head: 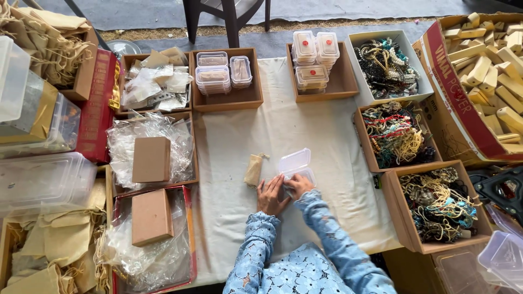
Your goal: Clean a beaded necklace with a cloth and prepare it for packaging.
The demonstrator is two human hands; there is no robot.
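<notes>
A white cloth (305, 136) covers the middle of the work surface, ringed by boxes. On the far right, a large open carton (463, 117) holds pale wooden blocks (493, 71). Three trays of tangled bead necklaces (395, 133) run down the right side. Two brown trays at the top hold stacked clear lidded containers (220, 73). On the left, plastic-lined trays carry plain brown cardboard boxes (151, 159).

Near the cloth's centre sits a small clear plastic box (297, 169), its hinged lid standing open and tilted away from the person. The right hand (298, 186) rests on the near edge of this box, fingers bent and close together on its rim; whether they pinch it I cannot tell. The left hand (271, 195) lies flat on the cloth just beside the box, fingers stretched and slightly spread, gripping nothing. A small tan drawstring pouch (254, 170) lies just left of the box, near the left fingertips.
</notes>
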